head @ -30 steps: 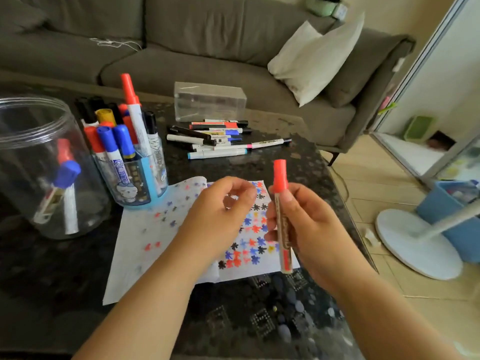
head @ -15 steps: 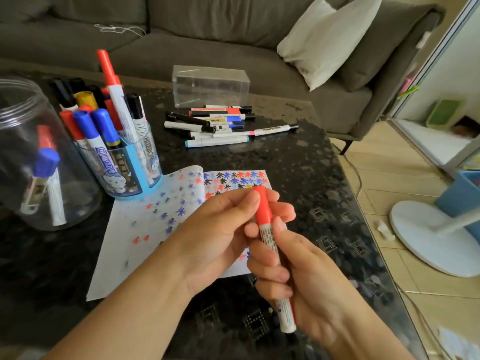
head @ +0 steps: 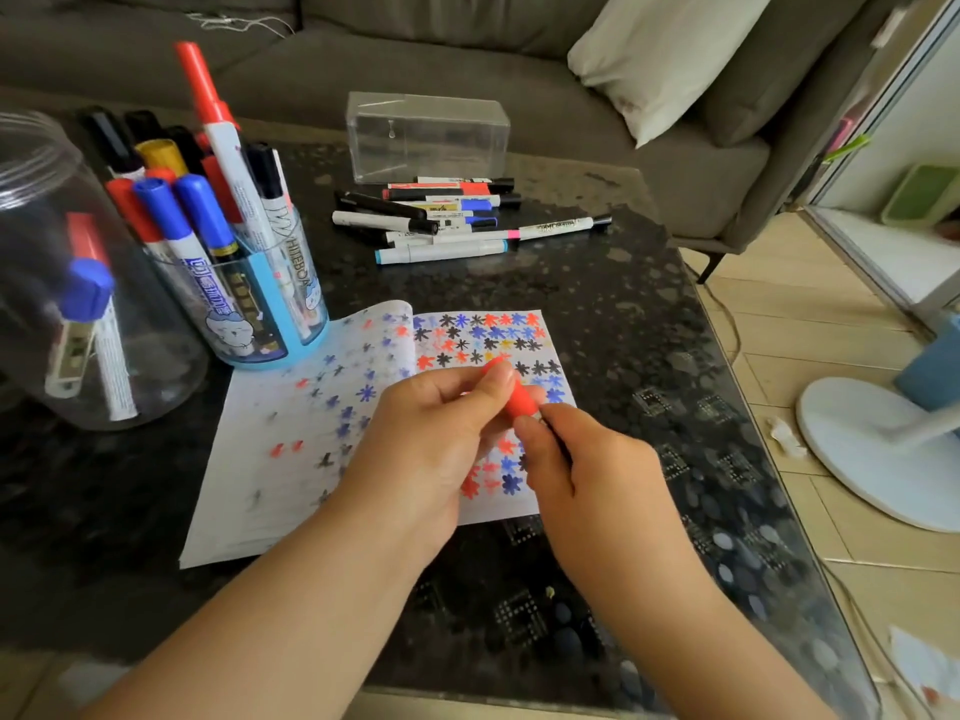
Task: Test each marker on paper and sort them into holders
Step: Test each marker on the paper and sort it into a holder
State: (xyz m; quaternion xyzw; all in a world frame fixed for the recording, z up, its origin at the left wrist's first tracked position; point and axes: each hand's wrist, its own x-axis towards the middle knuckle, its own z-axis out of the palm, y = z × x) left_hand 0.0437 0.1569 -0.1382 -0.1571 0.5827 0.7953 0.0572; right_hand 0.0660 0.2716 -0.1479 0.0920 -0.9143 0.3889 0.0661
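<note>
My left hand (head: 441, 433) pinches the red cap (head: 517, 394) of a marker above the paper (head: 291, 459), a sheet dotted with red, blue and black stars. My right hand (head: 582, 470) grips the marker's body, which is hidden inside the fist. A blue cup holder (head: 275, 324) full of markers stands at the paper's far left corner. A large clear jar (head: 78, 314) at the left holds a few markers. A pile of loose markers (head: 441, 220) lies farther back on the dark table (head: 623, 330).
A clear plastic box (head: 426, 135) stands behind the loose markers. A grey sofa (head: 467, 54) with a white pillow (head: 670, 49) runs along the back. The table's right edge drops to a tiled floor with a white fan base (head: 872, 454).
Both hands moved down toward the paper with the red marker. The marker went from upright in my right hand to tilted forward, and my left hand took hold of its cap.
</note>
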